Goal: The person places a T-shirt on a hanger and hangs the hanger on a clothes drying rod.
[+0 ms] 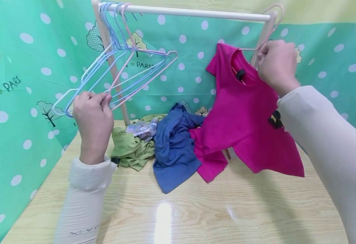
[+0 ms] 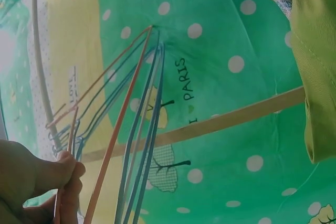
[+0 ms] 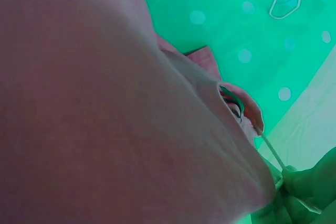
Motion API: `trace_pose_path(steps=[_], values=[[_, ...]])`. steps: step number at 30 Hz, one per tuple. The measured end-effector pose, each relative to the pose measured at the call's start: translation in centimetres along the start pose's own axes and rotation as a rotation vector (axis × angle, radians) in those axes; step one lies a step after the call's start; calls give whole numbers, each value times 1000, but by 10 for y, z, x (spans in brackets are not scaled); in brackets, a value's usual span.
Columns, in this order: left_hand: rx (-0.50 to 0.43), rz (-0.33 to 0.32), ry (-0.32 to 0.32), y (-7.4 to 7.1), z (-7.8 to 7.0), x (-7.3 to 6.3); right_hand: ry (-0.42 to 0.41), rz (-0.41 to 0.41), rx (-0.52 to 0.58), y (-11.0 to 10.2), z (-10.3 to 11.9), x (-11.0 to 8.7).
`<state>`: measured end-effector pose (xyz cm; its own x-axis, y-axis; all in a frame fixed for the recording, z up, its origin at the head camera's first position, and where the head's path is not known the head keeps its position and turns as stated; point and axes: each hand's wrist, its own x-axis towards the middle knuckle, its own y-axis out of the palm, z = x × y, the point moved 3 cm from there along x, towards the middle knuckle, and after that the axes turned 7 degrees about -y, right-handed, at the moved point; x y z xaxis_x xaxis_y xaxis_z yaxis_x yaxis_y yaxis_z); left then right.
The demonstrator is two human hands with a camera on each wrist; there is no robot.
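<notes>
My left hand [image 1: 94,106] pinches the lower left end of a pink hanger [image 1: 121,72], the frontmost of several blue, white and pink hangers on the rack's left. In the left wrist view, thumb and fingers close round that pink wire [image 2: 110,156]. On the right, my right hand [image 1: 278,64] grips another pink hanger [image 1: 248,49] at its neck, its hook near the rod's right end. A magenta T-shirt [image 1: 236,115] hangs from this hanger, tilted; a dark clip [image 1: 240,74] shows inside its neckline. Whether the hook rests on the rod, I cannot tell.
The rack's white rod [image 1: 190,13] spans two wooden posts. Below it on the wooden table [image 1: 196,210] lie a green garment [image 1: 132,149], a patterned cloth [image 1: 142,130] and a blue garment [image 1: 176,145]. A polka-dot curtain [image 1: 19,135] stands behind and to the left.
</notes>
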<state>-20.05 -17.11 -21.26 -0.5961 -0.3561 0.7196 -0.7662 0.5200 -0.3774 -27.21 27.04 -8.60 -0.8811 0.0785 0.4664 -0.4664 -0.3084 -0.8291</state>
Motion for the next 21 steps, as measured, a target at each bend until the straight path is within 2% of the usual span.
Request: trace_pose_path(steps=[4, 9, 13, 18, 21], values=[[-25, -4, -9, 1, 0, 0, -8, 45, 3, 5, 0, -2], [-44, 14, -29, 3, 0, -1, -24, 59, 0, 9, 0, -4], [-34, 53, -85, 3, 0, -1, -29, 71, -2, 10, 0, -5], [-32, 98, -167, 4, -2, 1, -68, 79, -60, 9, 0, -3], [-46, 107, -186, 3, -2, 3, -60, 83, -72, 9, 0, -4]])
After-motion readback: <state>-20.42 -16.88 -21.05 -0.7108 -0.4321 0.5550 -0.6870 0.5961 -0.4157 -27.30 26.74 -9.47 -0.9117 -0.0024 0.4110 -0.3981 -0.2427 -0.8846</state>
